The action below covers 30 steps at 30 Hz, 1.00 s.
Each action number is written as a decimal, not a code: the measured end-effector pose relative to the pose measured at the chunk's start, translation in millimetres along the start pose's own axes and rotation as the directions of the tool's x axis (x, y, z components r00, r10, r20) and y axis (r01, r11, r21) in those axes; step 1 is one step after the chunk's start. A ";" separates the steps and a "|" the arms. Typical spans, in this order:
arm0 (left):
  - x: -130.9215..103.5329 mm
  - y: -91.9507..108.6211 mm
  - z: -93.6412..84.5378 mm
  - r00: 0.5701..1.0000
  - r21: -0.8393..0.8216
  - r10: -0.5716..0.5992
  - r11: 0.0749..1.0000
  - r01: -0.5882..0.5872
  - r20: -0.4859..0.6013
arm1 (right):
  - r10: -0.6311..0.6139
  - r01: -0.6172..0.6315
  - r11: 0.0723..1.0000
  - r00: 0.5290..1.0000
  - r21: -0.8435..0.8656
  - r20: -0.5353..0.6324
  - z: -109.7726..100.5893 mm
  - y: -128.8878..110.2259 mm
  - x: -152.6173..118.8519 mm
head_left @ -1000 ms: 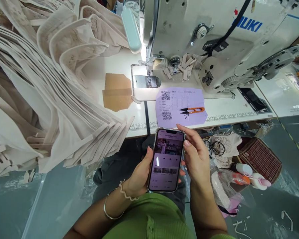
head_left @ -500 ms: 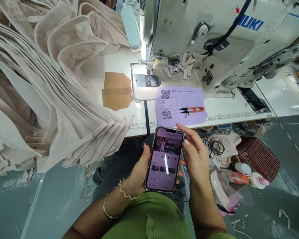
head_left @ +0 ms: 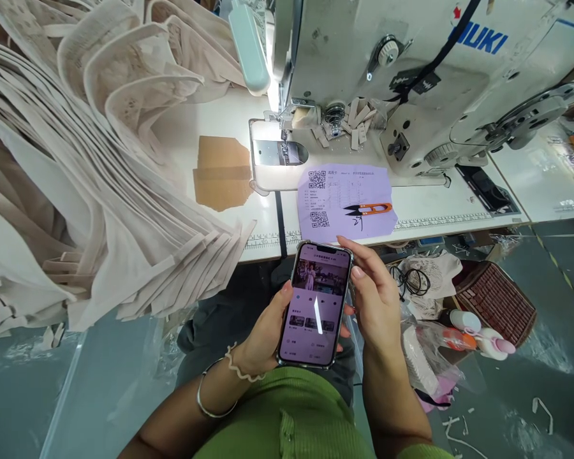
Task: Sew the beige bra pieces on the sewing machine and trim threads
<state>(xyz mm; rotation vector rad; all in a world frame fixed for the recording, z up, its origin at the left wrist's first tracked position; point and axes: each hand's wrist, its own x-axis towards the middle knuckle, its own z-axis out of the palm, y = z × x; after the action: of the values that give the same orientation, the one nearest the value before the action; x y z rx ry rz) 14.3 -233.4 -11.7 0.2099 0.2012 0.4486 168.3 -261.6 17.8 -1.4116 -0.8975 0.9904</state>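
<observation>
A phone (head_left: pixel 315 306) with a lit screen is held upright in front of my lap. My left hand (head_left: pixel 266 331) grips its left side, thumb along the edge and fingers behind it. Against the phone's right side rests my right hand (head_left: pixel 374 296), with its fingers curled at the edge and partly behind. Just beyond the phone, a purple paper (head_left: pixel 347 201) with printed codes lies on the table, and orange-handled thread snips (head_left: pixel 370 209) lie on it.
A sewing machine (head_left: pixel 354 57) stands at the back. Layered beige fabric pieces (head_left: pixel 124 210) hang over the table's left side. Brown card (head_left: pixel 222 172) lies near the needle plate. A dark phone (head_left: pixel 488 190) is at the right. A basket (head_left: pixel 497 299) and bottles stand below.
My left thumb has shifted slightly down and inward on the phone's edge. The phone stays in both hands, and the view has moved very slightly.
</observation>
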 end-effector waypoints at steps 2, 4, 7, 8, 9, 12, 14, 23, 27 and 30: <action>-0.3 0.0 -0.1 1.000 0.002 0.003 1.000 -0.003 0.005 | 0.001 -0.001 1.000 1.000 0.021 0.007 0.3 -0.1 0.0; -0.6 -0.4 -0.6 1.000 -0.003 0.009 1.000 -0.009 0.004 | 0.004 -0.005 1.000 1.000 0.030 0.010 0.4 -0.1 0.0; -0.8 -1.3 -1.8 1.000 -0.013 0.012 1.000 -0.012 0.004 | 0.007 -0.007 1.000 1.000 0.023 0.008 -0.1 0.0 0.0; -0.7 -1.6 -2.2 1.000 -0.014 0.011 1.000 -0.011 0.003 | 0.007 -0.008 1.000 1.000 0.019 0.009 -0.3 0.1 0.0; -0.6 -1.8 -2.8 1.000 -0.016 0.009 1.000 -0.009 0.002 | 0.007 -0.007 1.000 1.000 0.017 0.011 -0.6 0.3 -0.1; 0.0 -2.5 -4.4 1.000 -0.019 0.007 1.000 -0.007 0.007 | 0.002 -0.002 1.000 1.000 0.021 0.019 -1.3 1.0 -0.5; 0.1 -2.7 -5.1 1.000 -0.023 0.006 1.000 -0.005 0.013 | 0.000 -0.001 1.000 1.000 0.022 0.023 -1.6 1.2 -0.6; -0.3 -2.4 -3.5 1.000 -0.011 0.006 1.000 -0.006 0.004 | -0.005 0.005 1.000 1.000 -0.002 0.027 -1.9 2.1 -0.4; -0.9 -3.1 -3.4 1.000 -0.014 0.008 1.000 -0.008 -0.006 | -0.009 0.009 1.000 1.000 0.000 0.016 -1.5 2.5 -0.3; -1.1 -2.6 -3.6 1.000 -0.004 0.004 1.000 -0.004 -0.009 | 0.002 -0.002 1.000 1.000 0.007 0.009 -1.3 2.6 -0.3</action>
<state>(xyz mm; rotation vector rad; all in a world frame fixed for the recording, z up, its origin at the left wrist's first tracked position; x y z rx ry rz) 13.5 -235.6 -15.7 0.2043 0.2084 0.4540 169.3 -262.5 15.3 -1.4029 -0.8984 1.0010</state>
